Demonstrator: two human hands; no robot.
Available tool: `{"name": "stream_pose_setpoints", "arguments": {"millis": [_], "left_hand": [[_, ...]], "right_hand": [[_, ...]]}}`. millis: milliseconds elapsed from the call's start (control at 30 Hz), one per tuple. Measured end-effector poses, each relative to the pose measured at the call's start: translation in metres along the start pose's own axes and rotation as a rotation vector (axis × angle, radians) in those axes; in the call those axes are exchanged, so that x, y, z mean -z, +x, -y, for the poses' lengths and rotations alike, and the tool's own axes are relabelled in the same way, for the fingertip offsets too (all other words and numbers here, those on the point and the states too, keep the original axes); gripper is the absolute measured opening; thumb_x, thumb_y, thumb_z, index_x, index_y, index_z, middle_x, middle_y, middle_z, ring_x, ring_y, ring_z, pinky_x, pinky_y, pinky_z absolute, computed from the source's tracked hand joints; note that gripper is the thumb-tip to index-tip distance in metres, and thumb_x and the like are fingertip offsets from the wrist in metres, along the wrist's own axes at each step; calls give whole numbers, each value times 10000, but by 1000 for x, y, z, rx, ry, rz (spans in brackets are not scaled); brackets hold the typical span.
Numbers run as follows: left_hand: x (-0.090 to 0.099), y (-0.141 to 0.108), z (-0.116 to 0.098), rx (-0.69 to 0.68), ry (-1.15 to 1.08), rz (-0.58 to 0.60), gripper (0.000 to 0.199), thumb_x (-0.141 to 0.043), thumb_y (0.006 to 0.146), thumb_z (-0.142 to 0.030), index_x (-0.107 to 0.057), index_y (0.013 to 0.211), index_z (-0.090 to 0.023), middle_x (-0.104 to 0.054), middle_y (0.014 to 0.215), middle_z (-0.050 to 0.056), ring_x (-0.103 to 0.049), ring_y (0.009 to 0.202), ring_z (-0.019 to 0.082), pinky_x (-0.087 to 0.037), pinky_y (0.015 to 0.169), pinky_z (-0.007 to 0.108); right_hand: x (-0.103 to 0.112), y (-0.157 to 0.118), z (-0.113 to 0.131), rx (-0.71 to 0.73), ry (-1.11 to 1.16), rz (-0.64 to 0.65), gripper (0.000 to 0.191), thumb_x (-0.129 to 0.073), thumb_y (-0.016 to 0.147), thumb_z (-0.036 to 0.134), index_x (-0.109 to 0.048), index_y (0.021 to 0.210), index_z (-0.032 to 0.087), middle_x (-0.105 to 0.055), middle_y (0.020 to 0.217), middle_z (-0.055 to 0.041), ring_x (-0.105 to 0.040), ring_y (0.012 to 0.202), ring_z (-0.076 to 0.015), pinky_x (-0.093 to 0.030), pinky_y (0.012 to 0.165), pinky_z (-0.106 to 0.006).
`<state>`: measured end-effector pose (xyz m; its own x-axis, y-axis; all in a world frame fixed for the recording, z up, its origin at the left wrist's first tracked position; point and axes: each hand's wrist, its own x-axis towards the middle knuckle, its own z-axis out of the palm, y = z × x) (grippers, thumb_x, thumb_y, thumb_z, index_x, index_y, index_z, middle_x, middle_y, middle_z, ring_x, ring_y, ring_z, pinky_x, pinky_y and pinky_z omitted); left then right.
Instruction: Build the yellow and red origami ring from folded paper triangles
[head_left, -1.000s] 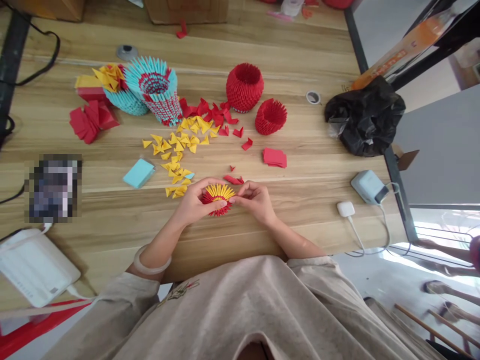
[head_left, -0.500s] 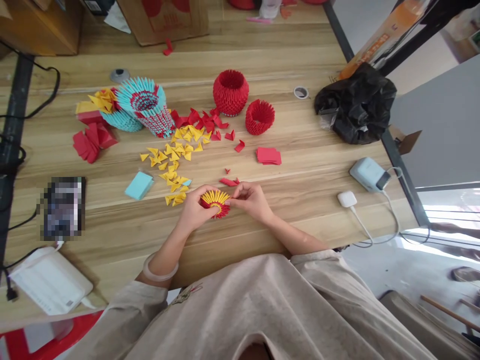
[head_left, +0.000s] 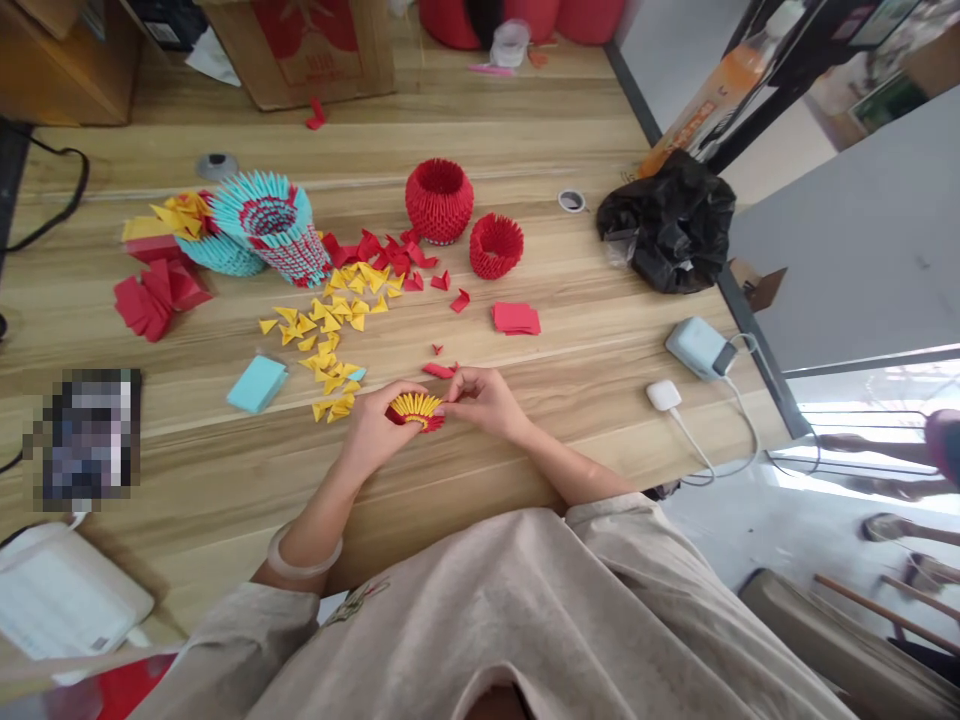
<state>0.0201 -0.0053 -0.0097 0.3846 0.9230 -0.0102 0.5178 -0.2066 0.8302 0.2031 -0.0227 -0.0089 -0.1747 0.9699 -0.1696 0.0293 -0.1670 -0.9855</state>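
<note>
Round red-and-yellow folded-paper piece (head_left: 416,406): head view, held just above the table; flatter angle than a second ago, less of the near red spikes shown; slight re-tilt judged, camera shift possible.
Left hand (head_left: 375,435): wrapped round the piece's left side, gripping it; hold kept from earlier frames.
Right hand (head_left: 487,402): fingertips pinched at the piece's right edge, same spot as before; whether a loose unit is held there cannot be told.
Work stage: rim still being handled, judged; no finished change can be seen.
Loose yellow folded-paper triangles (head_left: 330,318): scattered beyond the piece, to its left; no clear change.
Red folded-paper strip (head_left: 438,370): just beyond the piece, near the right fingertips; left lying.
Brown cardboard box with red print (head_left: 315,50): well beyond the piece; more shown than in the earliest frame, view having been swung.
</note>
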Motion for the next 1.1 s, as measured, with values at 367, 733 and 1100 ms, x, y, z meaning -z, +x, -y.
{"name": "stream_pose_setpoints", "arguments": {"millis": [367,733,1100], "left_hand": [[-2,-6,2,-306,299,-77,187,-528,710,-121,-655,834,-183,-693,821,38,-642,785,186,-499,731,284],[6,-7,-15,-122,233,-89,445,-548,606,-63,-637,1018,-202,-682,925,11,-621,817,175,-487,790,280],[6,-4,1,-112,191,-169,449,-532,595,-48,-662,994,-206,-582,939,23,-580,892,179,-476,835,290]], "right_hand": [[-8,-1,23,115,-445,47,219,-695,678,190,-491,598,176,-546,589,46,-504,566,-86,-393,604,-206],[92,-20,41,154,-601,-226,353,-698,703,332,-614,1021,203,-644,1072,-96,-609,970,-201,-478,800,-324],[346,-94,11,-756,-1291,-475,828,-857,427,209,-571,1197,109,-622,1032,-269,-627,817,-292,-442,652,-374]]}}
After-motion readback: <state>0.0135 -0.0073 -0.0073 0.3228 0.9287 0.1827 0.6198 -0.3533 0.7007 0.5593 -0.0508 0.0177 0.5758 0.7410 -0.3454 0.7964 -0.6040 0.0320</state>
